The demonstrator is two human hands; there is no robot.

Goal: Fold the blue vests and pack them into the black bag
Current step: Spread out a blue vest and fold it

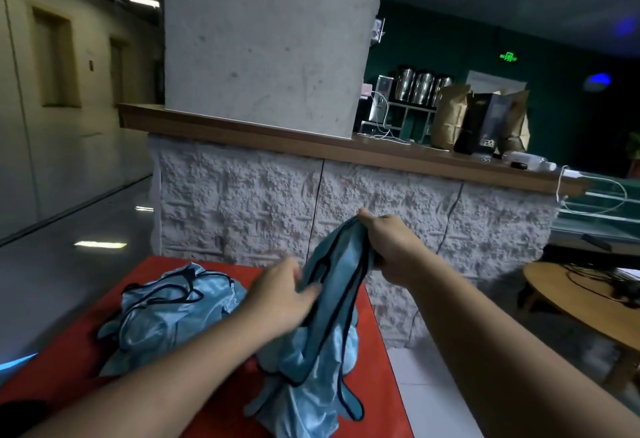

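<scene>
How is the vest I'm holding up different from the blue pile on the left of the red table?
The held vest hangs lifted and stretched between the right hand and left hand; the pile lies crumpled and untouched on the red table. Both are shiny light blue with dark trim.

my hands: 2, left hand (281,294) and right hand (389,246) | blue vest heaps: 2, held vests (332,299) and vest pile (166,309) | red table (69,351): 1 | metal cans (420,86): 3 | brown paper bags (450,115): 2
</scene>
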